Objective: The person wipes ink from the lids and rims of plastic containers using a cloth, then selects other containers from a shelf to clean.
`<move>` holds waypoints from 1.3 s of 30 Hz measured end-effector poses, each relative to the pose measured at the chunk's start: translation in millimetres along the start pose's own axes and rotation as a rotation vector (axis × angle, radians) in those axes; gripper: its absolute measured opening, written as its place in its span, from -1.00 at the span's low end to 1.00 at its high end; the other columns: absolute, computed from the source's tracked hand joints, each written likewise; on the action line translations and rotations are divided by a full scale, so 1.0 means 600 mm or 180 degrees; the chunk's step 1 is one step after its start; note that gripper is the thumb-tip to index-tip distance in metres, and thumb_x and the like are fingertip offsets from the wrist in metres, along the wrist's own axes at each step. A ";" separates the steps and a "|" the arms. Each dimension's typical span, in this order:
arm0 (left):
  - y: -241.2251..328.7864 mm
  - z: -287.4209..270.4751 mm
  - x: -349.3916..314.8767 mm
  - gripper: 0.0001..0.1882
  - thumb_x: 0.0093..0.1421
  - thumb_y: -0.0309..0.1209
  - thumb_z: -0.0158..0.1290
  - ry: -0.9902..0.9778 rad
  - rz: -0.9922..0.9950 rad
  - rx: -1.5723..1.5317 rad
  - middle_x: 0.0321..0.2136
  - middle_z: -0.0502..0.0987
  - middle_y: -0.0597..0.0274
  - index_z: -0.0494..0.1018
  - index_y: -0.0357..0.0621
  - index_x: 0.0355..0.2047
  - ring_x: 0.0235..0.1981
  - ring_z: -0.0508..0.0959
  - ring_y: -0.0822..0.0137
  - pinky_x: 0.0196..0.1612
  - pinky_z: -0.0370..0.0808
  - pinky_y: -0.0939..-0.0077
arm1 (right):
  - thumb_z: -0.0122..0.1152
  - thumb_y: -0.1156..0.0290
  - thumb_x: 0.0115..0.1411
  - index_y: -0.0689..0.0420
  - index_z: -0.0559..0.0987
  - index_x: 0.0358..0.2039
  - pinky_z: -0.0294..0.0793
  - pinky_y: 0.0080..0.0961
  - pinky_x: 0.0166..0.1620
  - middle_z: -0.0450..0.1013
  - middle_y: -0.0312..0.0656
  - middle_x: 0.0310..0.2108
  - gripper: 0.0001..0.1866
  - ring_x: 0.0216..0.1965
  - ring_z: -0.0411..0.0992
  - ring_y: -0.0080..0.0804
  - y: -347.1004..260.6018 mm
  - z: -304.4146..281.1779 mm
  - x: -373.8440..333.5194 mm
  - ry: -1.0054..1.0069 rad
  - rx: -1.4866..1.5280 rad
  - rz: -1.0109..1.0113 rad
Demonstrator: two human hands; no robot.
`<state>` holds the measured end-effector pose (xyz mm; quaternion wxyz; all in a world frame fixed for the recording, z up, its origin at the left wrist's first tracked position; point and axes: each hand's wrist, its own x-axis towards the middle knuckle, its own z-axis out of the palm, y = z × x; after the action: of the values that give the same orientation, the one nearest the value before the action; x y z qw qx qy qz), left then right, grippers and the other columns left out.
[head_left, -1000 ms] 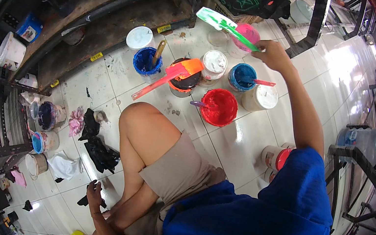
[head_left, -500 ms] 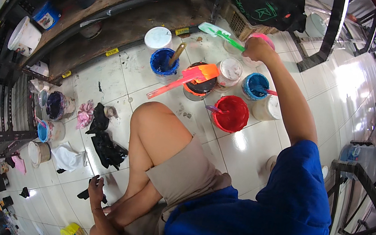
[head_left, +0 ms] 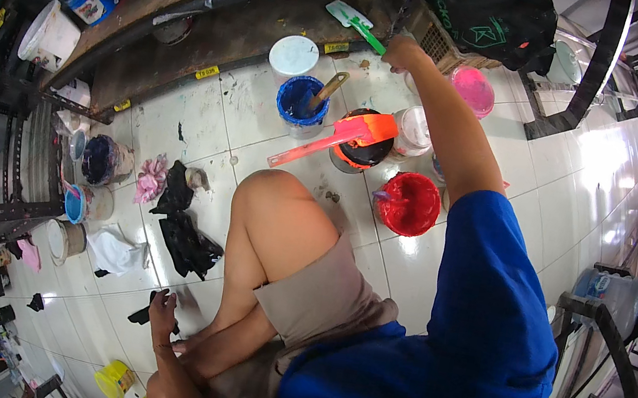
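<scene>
My right hand (head_left: pixel 401 52) is closed round the green handle of a spatula (head_left: pixel 351 17), whose pale blade is streaked green. It hangs above the floor by the low shelf's edge. Below stand a pot of dark blue paint (head_left: pixel 300 100) with a wooden handle in it, a white-topped tub (head_left: pixel 293 55), and a red paint pot (head_left: pixel 409 204). An orange-smeared spatula (head_left: pixel 364 129) lies across a dark-topped pot (head_left: pixel 362 156). Near my shin, my left hand (head_left: pixel 163 314) hangs with loosely curled fingers apart, beside a black rag (head_left: pixel 140 315); I see nothing in it.
A pink-topped tub (head_left: pixel 472 91) stands beyond my right forearm. The shelf rack (head_left: pixel 196 27) runs along the upper left. Black cloths (head_left: pixel 186 244), a white cloth (head_left: pixel 116 251) and several pots lie left of my knee. A yellow tub (head_left: pixel 113 380) sits lower left; metal frames (head_left: pixel 605 331) stand right.
My right hand has carried the green spatula left and away from me, off the pink-topped tub. My right arm now covers most of the teal paint pot. My left hand has barely moved.
</scene>
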<state>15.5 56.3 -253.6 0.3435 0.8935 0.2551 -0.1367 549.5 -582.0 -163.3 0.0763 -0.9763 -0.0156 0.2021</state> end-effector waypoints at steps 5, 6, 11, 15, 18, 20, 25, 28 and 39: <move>0.014 -0.003 -0.008 -0.59 0.26 -0.29 0.07 0.0012 -0.0066 -0.0065 -0.39 0.60 -0.01 0.44 -0.36 0.00 -0.39 0.59 0.24 -0.28 0.49 0.38 | 0.19 0.04 0.10 0.24 0.68 -0.51 0.59 -0.29 -0.32 0.59 -0.13 -0.54 -0.55 -0.51 0.59 -0.23 0.007 -0.016 -0.014 0.0161 -0.0064 -0.0361; 0.010 -0.003 -0.017 -0.59 0.26 -0.29 0.07 0.0034 -0.0160 -0.0056 -0.39 0.60 -0.01 0.44 -0.36 0.00 -0.39 0.59 0.24 -0.27 0.49 0.38 | 0.24 -0.15 0.02 0.24 0.66 -0.29 0.57 -0.24 -0.19 0.60 -0.01 -0.32 -0.38 -0.30 0.60 -0.15 -0.027 -0.045 -0.063 -0.0366 -0.0196 -0.0330; 0.004 0.005 0.004 -0.59 0.26 -0.29 0.07 -0.0109 -0.0134 0.0160 -0.37 0.60 -0.01 0.45 -0.35 0.01 -0.37 0.59 0.23 -0.24 0.49 0.38 | 0.48 -0.06 -0.17 0.09 0.24 0.27 0.34 -0.21 0.17 0.31 0.03 0.16 0.03 0.15 0.33 -0.04 -0.046 -0.059 -0.293 -0.0834 -0.0842 -0.0436; 0.035 0.000 0.016 -0.61 0.26 -0.30 0.07 0.0003 -0.0021 0.0030 -0.34 0.60 -0.02 0.46 -0.34 -0.01 -0.34 0.59 0.21 -0.24 0.50 0.35 | 0.53 0.05 -0.27 0.08 0.29 0.23 0.36 -0.16 0.16 0.34 0.00 0.10 0.03 0.12 0.35 -0.05 -0.007 0.005 -0.333 -0.0081 -0.1129 -0.0475; 0.032 -0.001 0.011 -0.62 0.26 -0.30 0.07 0.0045 0.0004 0.0010 -0.33 0.59 -0.04 0.46 -0.34 -0.01 -0.32 0.59 0.20 -0.23 0.50 0.34 | 0.45 0.10 -0.21 0.12 0.31 0.22 0.40 -0.17 0.11 0.40 0.07 0.06 -0.06 0.08 0.39 0.01 0.024 -0.005 -0.309 0.0237 -0.0703 -0.0255; 0.045 -0.007 0.012 -0.62 0.26 -0.30 0.07 -0.0028 0.0009 0.0064 -0.33 0.59 -0.06 0.46 -0.33 -0.01 -0.31 0.60 0.18 -0.22 0.50 0.35 | 0.39 0.09 -0.18 0.15 0.33 0.20 0.41 -0.20 0.11 0.43 0.14 0.02 -0.10 0.05 0.42 0.03 0.062 -0.017 -0.283 0.0150 -0.0478 -0.0147; 0.034 -0.007 0.010 -0.61 0.26 -0.27 0.08 0.0135 0.0163 0.0061 -0.27 0.60 -0.08 0.46 -0.31 -0.02 -0.26 0.60 0.10 -0.19 0.50 0.31 | 0.33 -0.01 -0.19 0.18 0.47 0.04 0.45 -0.21 0.03 0.52 0.17 -0.12 -0.22 -0.05 0.49 0.06 0.090 -0.080 -0.283 0.0583 -0.0039 -0.0383; 0.045 -0.007 0.011 -0.59 0.26 -0.26 0.09 0.0084 0.0100 -0.0091 -0.23 0.60 -0.09 0.45 -0.31 0.01 -0.22 0.60 0.09 -0.16 0.50 0.29 | 0.34 0.06 -0.16 0.20 0.47 0.05 0.47 -0.24 0.01 0.52 0.15 -0.11 -0.24 -0.06 0.50 0.03 0.086 -0.167 -0.309 0.0963 0.0007 -0.0595; 0.087 -0.018 0.005 -0.55 0.27 -0.24 0.07 0.0002 0.0270 -0.0211 -0.21 0.60 -0.12 0.42 -0.34 0.05 -0.24 0.62 0.07 -0.19 0.51 0.32 | 0.34 0.15 -0.16 0.24 0.38 0.15 0.41 -0.26 0.10 0.46 0.13 -0.01 -0.18 0.00 0.46 -0.04 0.092 -0.194 -0.340 0.1066 0.0467 -0.0719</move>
<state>47.2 31.8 -218.4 0.3783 0.8916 0.2216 -0.1132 408.9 -665.6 13.8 0.1709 -0.9801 -0.0973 0.0278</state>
